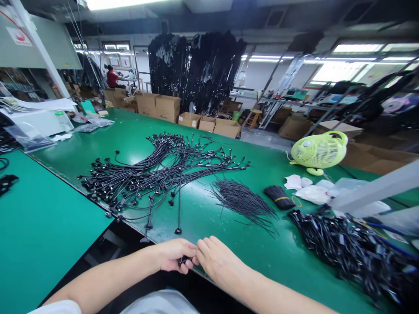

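At the near edge of the green table, my left hand (pixel 173 256) is closed round a small bundled black cable (pixel 184 260); only a short dark part shows between the fingers. My right hand (pixel 218 261) meets it there, fingertips pinched together against the left fingers; what they grip is hidden. Beyond my hands lies a wide heap of black cables (pixel 157 170) with connectors at their ends. To its right is a loose pile of thin black ties (pixel 242 198). A large mound of coiled black cables (pixel 347 248) covers the right side.
A banded bundle of black ties (pixel 279 197) lies beside a yellow rubber band (pixel 297 201). A lime-green fan (pixel 319 150) and white plastic bags (pixel 314 194) are at the right, near a slanted white post (pixel 376 189). Cardboard boxes (pixel 167 107) stand behind the table; a person (pixel 113 77) sits far back.
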{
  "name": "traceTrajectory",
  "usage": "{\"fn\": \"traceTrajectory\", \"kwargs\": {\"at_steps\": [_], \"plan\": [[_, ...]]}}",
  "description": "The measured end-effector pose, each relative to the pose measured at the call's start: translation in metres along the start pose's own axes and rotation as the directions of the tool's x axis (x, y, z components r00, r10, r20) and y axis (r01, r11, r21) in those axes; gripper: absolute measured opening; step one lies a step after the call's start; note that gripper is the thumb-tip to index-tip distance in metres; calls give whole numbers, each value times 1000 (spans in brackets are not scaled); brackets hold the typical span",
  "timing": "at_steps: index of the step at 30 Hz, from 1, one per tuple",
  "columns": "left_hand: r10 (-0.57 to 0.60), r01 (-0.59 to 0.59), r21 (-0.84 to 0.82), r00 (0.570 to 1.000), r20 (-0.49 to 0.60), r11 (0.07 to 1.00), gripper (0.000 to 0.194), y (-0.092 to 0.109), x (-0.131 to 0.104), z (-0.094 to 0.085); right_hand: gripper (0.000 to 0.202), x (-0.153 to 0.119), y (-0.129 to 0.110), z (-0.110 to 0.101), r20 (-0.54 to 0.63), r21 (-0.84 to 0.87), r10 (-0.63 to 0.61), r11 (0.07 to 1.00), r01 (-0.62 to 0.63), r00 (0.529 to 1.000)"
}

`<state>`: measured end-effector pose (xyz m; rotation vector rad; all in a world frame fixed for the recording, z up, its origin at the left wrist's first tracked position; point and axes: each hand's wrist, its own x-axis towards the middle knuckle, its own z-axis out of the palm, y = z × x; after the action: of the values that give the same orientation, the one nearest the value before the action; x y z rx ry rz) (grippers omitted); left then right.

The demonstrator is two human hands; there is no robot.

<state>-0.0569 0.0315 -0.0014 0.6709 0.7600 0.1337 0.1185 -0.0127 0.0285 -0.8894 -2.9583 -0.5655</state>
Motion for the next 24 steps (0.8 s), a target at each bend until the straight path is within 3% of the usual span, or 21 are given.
{"fn": "traceTrajectory", "kwargs": {"at_steps": [4,9,13,16,18,20,22,24], "plan": [[57,-50,109,996,-66,993,30,4,-8,12,11,0,3,2,15,5,-16,1000,16,1000],[245,-216,287,967,-66,933,22,18,-18,22,13,9,12,-16,60,-74,6,997,-2,998],[374,-278,497,921,-105,822,19,24,-9,20,17,16,16,-30,63,-113,-47,992,54,997],[394,-267,526,907,-145,808,16,26,3,17,20,22,21,-27,104,-106,-25,994,36,994],[420,-296,503,895,-152,812,9,29,7,17,21,26,29,-20,167,-46,45,998,-38,985],[468,-354,480,873,-140,803,7,36,10,19,16,29,38,-11,210,121,189,969,-217,959],[517,-421,431,846,-130,798,18,45,12,20,10,32,46,-4,224,299,377,851,-431,899],[545,-475,317,817,-188,821,17,51,17,20,13,34,48,2,212,396,552,706,-588,806]]}}
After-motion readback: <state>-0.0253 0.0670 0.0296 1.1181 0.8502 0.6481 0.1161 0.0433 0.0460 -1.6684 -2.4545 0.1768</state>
